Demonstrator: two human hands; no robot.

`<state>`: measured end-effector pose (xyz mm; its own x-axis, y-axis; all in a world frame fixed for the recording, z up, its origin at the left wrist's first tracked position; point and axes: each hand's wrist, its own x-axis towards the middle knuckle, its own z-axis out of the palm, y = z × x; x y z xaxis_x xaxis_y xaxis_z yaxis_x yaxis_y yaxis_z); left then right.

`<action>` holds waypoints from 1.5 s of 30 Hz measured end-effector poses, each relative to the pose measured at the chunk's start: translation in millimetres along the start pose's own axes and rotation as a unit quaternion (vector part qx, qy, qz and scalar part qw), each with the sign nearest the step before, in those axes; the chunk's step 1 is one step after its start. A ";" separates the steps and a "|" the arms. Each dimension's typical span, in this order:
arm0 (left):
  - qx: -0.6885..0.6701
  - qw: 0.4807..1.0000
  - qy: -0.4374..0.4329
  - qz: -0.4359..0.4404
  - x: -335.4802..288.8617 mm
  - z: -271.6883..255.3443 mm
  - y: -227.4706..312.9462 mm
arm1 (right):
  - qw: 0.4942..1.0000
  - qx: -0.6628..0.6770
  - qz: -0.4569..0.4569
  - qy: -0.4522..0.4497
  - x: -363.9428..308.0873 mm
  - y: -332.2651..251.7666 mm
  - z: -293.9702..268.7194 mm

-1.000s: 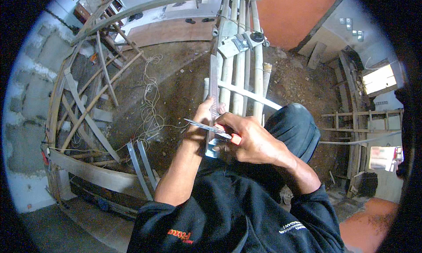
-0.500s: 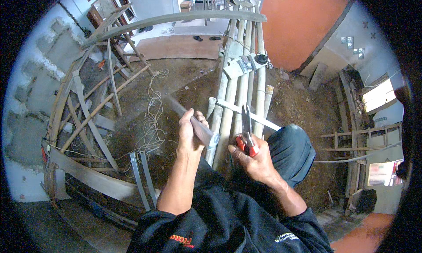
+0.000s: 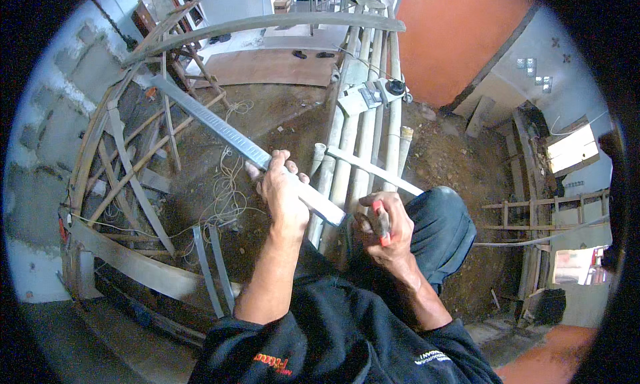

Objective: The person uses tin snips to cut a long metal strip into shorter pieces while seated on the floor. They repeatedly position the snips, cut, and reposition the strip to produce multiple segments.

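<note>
My left hand (image 3: 285, 194) is closed round a long, ridged metal channel (image 3: 227, 132). Its far end points up and left, and its near end lies toward my right hand. In my right hand (image 3: 399, 229), closed as well, is a pair of red-handled snips (image 3: 381, 223). The blades hardly show from this angle. The snips are close to the channel's near end, apart from it. Beyond my hands, a pale flat strip (image 3: 373, 171) lies across several bamboo poles (image 3: 347, 144).
A pale object with a dark round part (image 3: 370, 97) rests on the poles. Wooden framing (image 3: 143, 171) fills the left side. Tangled cord (image 3: 223, 197) lies on the dirt floor. Two metal channels (image 3: 207, 267) lean at lower left. My bent knee (image 3: 440, 224) is at right.
The metal channel has swung left and its whole length shows, with my left hand turned. The snips have tilted, so their blades no longer point up in view.
</note>
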<state>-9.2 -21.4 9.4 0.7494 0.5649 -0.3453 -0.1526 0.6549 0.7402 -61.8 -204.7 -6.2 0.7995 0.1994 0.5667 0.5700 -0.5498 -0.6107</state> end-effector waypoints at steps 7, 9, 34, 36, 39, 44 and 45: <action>0.030 0.996 -0.009 -0.082 -4.6 -0.8 -8.0 | 0.966 0.025 -0.226 -0.125 8.4 1.4 -6.0; 0.038 0.995 -0.028 -0.091 -7.1 -0.4 -10.2 | 0.959 0.002 -0.251 -0.132 7.9 -1.6 -4.0; 0.159 0.950 -0.215 -0.159 -32.3 24.7 -10.3 | 0.934 0.222 -0.149 -0.238 25.1 -8.3 -32.9; 0.163 0.944 -0.231 -0.170 -33.0 25.7 -10.6 | 0.935 0.249 -0.097 -0.232 25.9 -13.3 -33.3; 0.154 0.938 -0.234 -0.205 -30.2 27.6 -13.8 | 0.935 0.265 0.001 -0.236 28.0 -23.7 -38.3; 0.123 0.927 -0.234 -0.268 -19.2 26.7 -23.2 | 0.937 0.241 0.065 -0.245 36.2 -36.1 -43.7; 0.142 0.927 -0.248 -0.243 -18.8 25.2 -25.1 | 0.936 0.240 0.074 -0.247 37.5 -36.5 -43.1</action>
<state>-3.3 -61.1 11.9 0.9003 -0.1089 -0.4215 0.4033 0.5730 0.7134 -60.8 -212.1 61.2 0.7981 0.5670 0.2040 0.3712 -0.1959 -0.9077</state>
